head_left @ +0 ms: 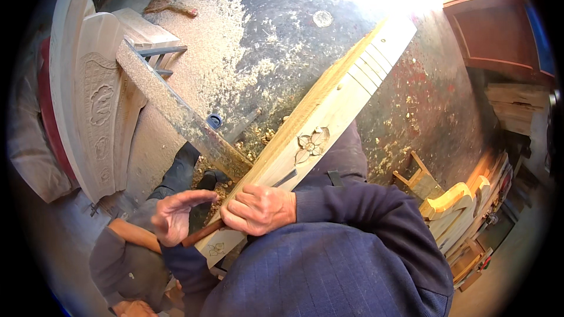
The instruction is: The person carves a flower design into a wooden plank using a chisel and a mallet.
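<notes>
A long pale wooden beam (341,103) runs from my lap toward the far right, with a carved four-petal flower (312,144) on its face and several cut lines near the far end. My right hand (254,208) is closed around a carving chisel (202,233). The chisel's brown wooden handle sticks out to the left and its flat metal blade points at the flower, low over the wood. My left hand (176,217) is open, fingers stretched and palm toward the handle's rear end, close to it. A smaller flower (217,249) marks the beam near me.
Another person (138,264) in a grey shirt sits close on my left. A dusty board (182,108) meets the beam from the left. Carved pale panels (100,100) stand beyond it. Sawdust (205,41) covers the floor, and wooden parts (464,205) stand at right.
</notes>
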Tool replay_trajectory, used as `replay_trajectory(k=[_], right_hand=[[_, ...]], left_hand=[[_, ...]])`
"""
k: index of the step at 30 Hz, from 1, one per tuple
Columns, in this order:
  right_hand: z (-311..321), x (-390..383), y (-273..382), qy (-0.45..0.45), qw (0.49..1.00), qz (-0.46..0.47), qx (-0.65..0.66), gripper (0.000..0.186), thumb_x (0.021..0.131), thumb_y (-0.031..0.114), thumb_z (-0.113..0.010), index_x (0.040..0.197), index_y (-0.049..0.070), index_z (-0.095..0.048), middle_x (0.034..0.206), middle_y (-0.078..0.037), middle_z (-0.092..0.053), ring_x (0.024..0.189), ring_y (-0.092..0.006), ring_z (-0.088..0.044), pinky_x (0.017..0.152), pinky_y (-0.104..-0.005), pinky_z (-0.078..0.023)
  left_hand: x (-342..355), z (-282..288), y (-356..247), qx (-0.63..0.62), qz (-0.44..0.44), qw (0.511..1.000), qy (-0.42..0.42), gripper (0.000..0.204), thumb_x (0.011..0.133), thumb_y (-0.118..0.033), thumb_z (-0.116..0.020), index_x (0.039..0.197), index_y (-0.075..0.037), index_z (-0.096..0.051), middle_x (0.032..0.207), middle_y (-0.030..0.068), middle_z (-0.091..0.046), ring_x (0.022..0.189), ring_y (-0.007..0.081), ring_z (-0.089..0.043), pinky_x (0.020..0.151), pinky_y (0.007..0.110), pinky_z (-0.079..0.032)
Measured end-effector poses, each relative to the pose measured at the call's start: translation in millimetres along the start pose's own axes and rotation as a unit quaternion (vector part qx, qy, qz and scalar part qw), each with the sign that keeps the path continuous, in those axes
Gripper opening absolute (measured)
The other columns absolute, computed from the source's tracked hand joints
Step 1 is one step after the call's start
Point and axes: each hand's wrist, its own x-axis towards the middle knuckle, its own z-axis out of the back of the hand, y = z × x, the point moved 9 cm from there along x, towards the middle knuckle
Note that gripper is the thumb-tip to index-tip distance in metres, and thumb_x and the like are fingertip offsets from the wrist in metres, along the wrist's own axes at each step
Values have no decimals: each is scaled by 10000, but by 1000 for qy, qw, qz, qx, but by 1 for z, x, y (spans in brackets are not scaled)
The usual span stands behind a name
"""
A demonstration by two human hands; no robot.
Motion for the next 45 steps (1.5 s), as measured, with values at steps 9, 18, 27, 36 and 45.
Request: replay_trajectory(k=[9,18,27,36,45], right_hand=[[-7,-6,-7,-15,999,-5,41,305,835,237,-723,1030,9,-665,817,-18,-585,710,-156,-665,603,-321,-511],[-23,-12,-14,9,1000,-2,21,233,887,262,-697,942,46,-627,792,-33,-601,683,-185,-673,600,-339,-527],[-27,-17,-19,10,1000,1,18,299,874,246,-715,1057,14,-668,789,-15,-584,658,-156,-650,598,-322,-508],[-25,-17,-17,15,1000,4,16,310,865,233,-709,1071,5,-668,789,-14,-571,656,-155,-642,596,-323,-504],[-25,-19,-18,-9,999,5,30,337,840,263,-758,1042,10,-667,775,-8,-557,649,-154,-634,589,-318,-494]], left_hand=[[6,-27,57,-158,43,986,-31,1188,942,-868,-580,1486,187,-517,1438,410,-618,1334,436,-659,1185,521,-497],[-22,-22,55,-291,40,953,73,1347,871,-929,-603,1595,186,-382,1629,427,-412,1531,477,-464,1283,569,-378],[-27,-13,67,-190,71,978,45,1372,862,-967,-555,1581,192,-400,1626,415,-433,1510,468,-500,1285,558,-374],[-25,-17,59,-184,53,980,51,1338,894,-940,-548,1559,213,-418,1614,430,-436,1501,462,-514,1284,553,-379],[-27,-14,60,-176,52,983,31,1354,887,-931,-578,1534,247,-413,1554,408,-513,1458,455,-562,1259,540,-426]])
